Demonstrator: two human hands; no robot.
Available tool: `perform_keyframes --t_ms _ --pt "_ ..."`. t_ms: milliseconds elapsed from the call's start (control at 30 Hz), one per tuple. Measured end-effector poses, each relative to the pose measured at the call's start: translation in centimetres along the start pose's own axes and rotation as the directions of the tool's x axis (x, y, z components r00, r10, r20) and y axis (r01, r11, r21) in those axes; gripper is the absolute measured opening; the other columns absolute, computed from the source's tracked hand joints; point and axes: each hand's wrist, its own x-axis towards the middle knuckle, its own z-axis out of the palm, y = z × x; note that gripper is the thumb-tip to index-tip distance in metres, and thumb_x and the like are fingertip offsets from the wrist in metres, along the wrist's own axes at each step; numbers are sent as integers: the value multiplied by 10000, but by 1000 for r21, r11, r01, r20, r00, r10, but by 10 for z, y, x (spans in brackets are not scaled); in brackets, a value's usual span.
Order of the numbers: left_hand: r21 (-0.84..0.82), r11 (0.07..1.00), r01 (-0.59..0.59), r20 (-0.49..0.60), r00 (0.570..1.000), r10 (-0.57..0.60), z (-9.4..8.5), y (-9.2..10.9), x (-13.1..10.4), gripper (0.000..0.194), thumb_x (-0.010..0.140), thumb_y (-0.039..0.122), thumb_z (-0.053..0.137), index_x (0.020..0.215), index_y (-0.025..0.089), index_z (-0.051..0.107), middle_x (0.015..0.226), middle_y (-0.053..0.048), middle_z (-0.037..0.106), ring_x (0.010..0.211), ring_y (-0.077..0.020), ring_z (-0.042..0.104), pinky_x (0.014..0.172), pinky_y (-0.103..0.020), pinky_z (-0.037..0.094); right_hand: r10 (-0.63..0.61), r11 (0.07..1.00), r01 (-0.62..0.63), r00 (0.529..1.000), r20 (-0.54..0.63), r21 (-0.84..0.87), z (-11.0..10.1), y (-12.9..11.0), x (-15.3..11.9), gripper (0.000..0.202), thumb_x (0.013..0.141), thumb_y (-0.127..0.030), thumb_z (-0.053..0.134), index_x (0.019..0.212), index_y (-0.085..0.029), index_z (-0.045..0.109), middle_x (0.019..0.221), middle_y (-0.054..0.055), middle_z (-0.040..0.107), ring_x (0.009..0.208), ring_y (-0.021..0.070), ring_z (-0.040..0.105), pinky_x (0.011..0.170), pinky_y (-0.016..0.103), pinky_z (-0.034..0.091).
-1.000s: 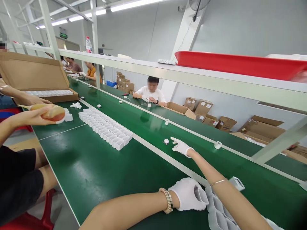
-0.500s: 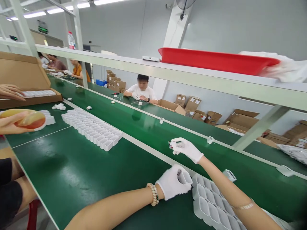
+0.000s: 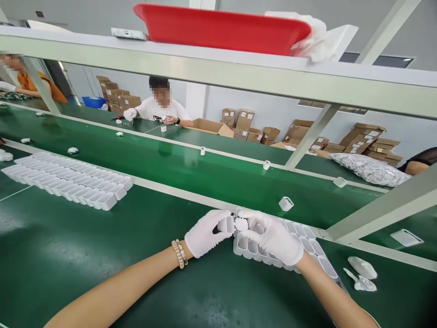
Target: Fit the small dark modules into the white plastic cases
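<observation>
My left hand [image 3: 209, 233], in a white glove, grips a small white open-ended housing [image 3: 226, 225] tilted toward the right. In my gloved right hand [image 3: 273, 234] is a small white round part [image 3: 241, 223], pinched between thumb and fingers at the mouth of the housing. Whether the two pieces touch is hard to tell. Beneath and behind my right hand, rows of white housings [image 3: 317, 248] stand on the green table, partly hidden by that hand and forearm.
More housings [image 3: 68, 180] stand in rows at left. The green belt [image 3: 184, 164] carries a white housing [image 3: 286, 203] and small parts. A shelf with a red tray [image 3: 221, 29] crosses above. A person [image 3: 162, 107] works opposite. Crumpled white gloves [image 3: 362, 273] lie at right.
The view has turned right. My right hand has brought the small part from over the belt to the housing in my left hand, which still holds it.
</observation>
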Motion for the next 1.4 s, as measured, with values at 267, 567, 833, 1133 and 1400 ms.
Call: perform_keyframes --t_ms 267,567,833,1133,1400 --pt "27 999 -21 24 1000 20 -3 -4 -1 486 799 243 704 1264 288 569 1259 -52 630 1175 -250 582 1054 -435 454 56 998 -54 996 -63 35 11 3 -4 317 734 -323 746 1049 -330 709 928 -1 716 887 237 655 866 433 520" --pt "66 996 -52 66 997 47 -3 -4 -3 443 823 266 693 1251 274 576 1254 -68 632 1200 -263 562 1052 -440 449 197 980 -196 980 -32 26 12 -1 -6 365 707 -317 747 1067 -301 690 694 -33 646 608 180 591 605 362 502" --pt "122 986 -115 59 992 108 -2 -5 -3 407 843 287 685 1233 263 571 1225 -67 640 1182 -257 574 1024 -421 476 245 969 -247 969 -40 -35 17 -6 -11 355 759 -330 706 1111 -290 676 649 -49 630 527 143 564 547 308 485" --pt "191 965 -178 50 984 172 0 -7 -2 391 848 278 686 1209 246 541 1228 -73 637 1151 -247 595 969 -420 520 242 959 -246 969 -48 -138 21 -9 -13 363 803 -326 615 1159 -266 659 671 -35 610 542 142 583 483 264 494" --pt "188 969 -162 38 987 158 -2 -4 -2 431 797 193 720 1193 248 559 1198 -65 646 1117 -245 610 950 -416 527 126 964 -132 991 -39 -232 24 -6 -8 350 840 -321 578 1178 -262 642 710 -14 649 583 161 598 584 304 511"
